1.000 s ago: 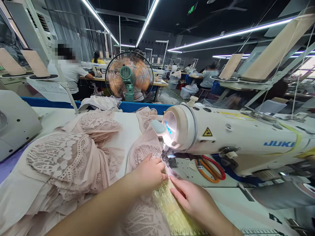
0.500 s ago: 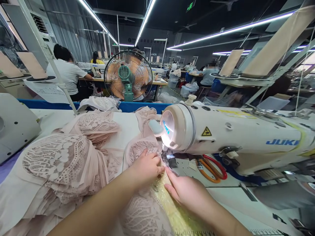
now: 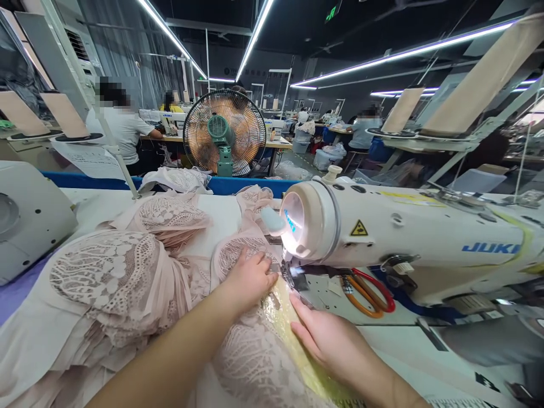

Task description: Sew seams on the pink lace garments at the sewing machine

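A pale pink lace bra (image 3: pixel 238 252) lies under the needle end of a white sewing machine (image 3: pixel 408 226). My left hand (image 3: pixel 250 277) rests palm down on it, fingers spread on the cloth just left of the presser foot (image 3: pixel 288 275). Along the bra's near part runs a shiny, translucent yellow strip (image 3: pixel 284 317). My right hand (image 3: pixel 327 334) has its thumb and forefinger closed on the strip's right edge, in front of the foot. The forefinger's tip is close to the foot. More lace fabric (image 3: pixel 255 362) hangs toward me between my forearms.
Stacked lace bra pieces (image 3: pixel 106 272) lie on the left. Scissors with orange and red handles (image 3: pixel 369 294) lie under the machine arm. Thread cones (image 3: pixel 403 110) stand at the right. Beyond the blue table edge (image 3: pixel 246 185) are a large fan (image 3: pixel 225 133) and people at other machines.
My left hand has shifted slightly left, away from my right fingertips, and its fingers have spread. My right hand has moved slightly back from the foot. The view has swung a little left.
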Available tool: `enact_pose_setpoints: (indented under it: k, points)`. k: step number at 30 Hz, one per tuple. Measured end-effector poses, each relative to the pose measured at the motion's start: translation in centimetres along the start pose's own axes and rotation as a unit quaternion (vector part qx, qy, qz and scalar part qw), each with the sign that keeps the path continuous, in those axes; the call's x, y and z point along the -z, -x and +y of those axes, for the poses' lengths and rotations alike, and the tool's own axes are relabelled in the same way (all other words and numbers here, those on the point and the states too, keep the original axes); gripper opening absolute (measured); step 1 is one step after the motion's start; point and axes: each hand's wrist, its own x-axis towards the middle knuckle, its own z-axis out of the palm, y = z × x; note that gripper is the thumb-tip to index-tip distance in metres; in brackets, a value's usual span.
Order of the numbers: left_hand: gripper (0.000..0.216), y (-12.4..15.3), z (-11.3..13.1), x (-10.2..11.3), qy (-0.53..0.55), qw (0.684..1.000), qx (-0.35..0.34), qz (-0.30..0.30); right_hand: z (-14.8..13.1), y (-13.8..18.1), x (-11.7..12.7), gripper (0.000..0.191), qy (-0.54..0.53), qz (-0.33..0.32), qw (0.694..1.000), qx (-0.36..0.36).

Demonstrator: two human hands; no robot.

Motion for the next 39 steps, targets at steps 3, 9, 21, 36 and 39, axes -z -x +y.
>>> enact_pose_setpoints:
  k: [3,9,21,36,39]
  points:
    - [0.039,0.2,0.0,0.5,0.001,1.000,0.006,0.015,0.6,1.8,-0.8,0.044,-0.159,0.046,0.986,0.036]
    - [0.015,0.9,2.7,3.6,0.249,0.964,-0.084,-0.024,-0.4,5.0,-2.8,0.009,-0.287,0.008,0.955,0.076]
    - [0.027,0.1,2.9,1.5,0.771,0.628,0.104,0.005,-1.7,4.2,-5.4,0.065,-0.474,0.305,0.826,-0.004]
    - [0.038,-0.2,0.9,0.5,0.761,0.636,0.123,0.033,-2.2,4.1,-4.7,0.038,-0.375,0.214,0.901,0.040]
    - [0.024,-0.5,0.9,0.2,0.698,0.702,0.127,0.053,-1.7,4.0,-4.9,0.043,-0.349,0.193,0.916,0.034]
